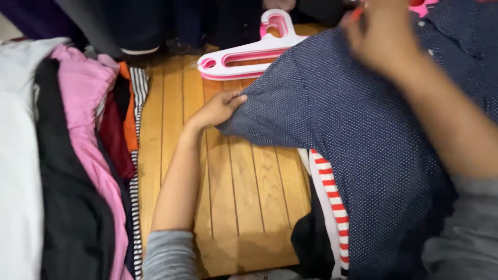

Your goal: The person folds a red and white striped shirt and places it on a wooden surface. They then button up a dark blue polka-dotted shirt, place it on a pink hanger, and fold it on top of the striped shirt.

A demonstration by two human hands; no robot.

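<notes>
A navy shirt with small white dots (363,119) lies spread over the right half of the view. My left hand (218,109) pinches the edge of its sleeve above the wooden floor (238,197). Raised near the top, my right hand (381,39) is blurred and sits over the shirt near its collar, fingers closed around something small and reddish; what it is I cannot tell. Two pink plastic hangers (249,54) lie on the floor just beyond the sleeve.
A heap of clothes lies at the left: white cloth (18,155), a pink garment (83,98), black fabric (67,207), and striped pieces. A red-and-white striped garment (332,202) shows under the navy shirt. Dark clothing hangs along the top.
</notes>
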